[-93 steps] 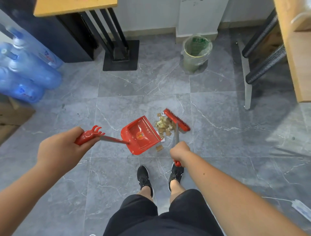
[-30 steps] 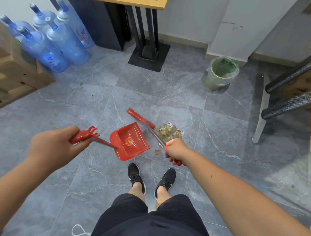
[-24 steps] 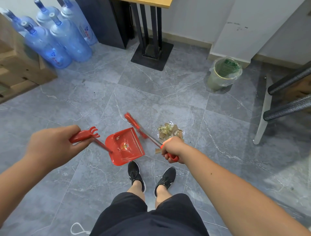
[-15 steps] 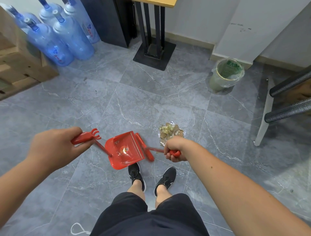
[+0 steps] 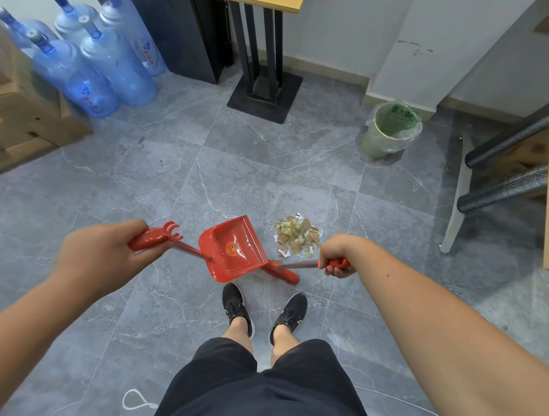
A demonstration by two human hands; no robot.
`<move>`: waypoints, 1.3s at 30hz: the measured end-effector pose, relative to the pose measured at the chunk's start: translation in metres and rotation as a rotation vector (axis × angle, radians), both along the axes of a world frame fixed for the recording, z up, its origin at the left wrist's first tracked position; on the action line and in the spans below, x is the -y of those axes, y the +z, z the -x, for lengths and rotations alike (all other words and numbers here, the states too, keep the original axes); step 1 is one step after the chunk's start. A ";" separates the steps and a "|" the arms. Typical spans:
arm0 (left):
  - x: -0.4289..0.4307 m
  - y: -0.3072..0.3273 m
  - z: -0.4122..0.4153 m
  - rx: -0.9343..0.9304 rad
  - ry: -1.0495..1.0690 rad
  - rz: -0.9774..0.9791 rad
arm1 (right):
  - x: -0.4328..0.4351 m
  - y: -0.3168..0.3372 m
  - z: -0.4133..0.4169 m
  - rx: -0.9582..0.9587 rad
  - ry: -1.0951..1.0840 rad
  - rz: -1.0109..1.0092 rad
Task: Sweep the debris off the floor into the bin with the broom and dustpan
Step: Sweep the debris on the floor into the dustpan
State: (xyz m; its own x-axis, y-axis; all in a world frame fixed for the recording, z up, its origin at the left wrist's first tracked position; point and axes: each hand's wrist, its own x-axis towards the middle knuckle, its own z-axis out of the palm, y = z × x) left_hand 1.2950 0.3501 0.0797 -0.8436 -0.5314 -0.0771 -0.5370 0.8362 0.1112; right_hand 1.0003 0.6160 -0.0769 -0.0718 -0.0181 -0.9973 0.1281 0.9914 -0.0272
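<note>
Currently left hand (image 5: 98,261) clamps red plastic dustpan (image 5: 233,251), right hand (image 5: 337,255) clamps red broom (image 5: 283,271). Paper-scrap debris (image 5: 297,237) looks light, scatters easily; sweep gently.

Large grey marble-look floor tiles (image 5: 267,166) with thin white veins cover the room. At far left, 4 blue plastic water jugs (image 5: 98,59) stand beside a light wooden crate (image 5: 26,118). Far centre, a black metal table pedestal (image 5: 264,86) on a square base carries a yellow wooden tabletop (image 5: 273,3). A pale grey wall (image 5: 341,32) with a beige skirting runs behind. At right, 2 black padded bars (image 5: 505,166) cross a white post (image 5: 457,196).
</note>
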 end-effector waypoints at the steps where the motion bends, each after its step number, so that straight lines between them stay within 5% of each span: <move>1: -0.001 0.000 0.002 -0.005 -0.003 0.000 | 0.002 0.002 0.001 -0.011 0.003 0.007; 19: -0.001 -0.016 0.024 0.057 0.005 -0.005 | 0.000 0.030 0.006 -0.147 0.022 0.084; 39: 0.024 -0.105 0.073 0.070 -0.002 -0.067 | 0.020 0.087 0.031 -0.215 -0.237 0.149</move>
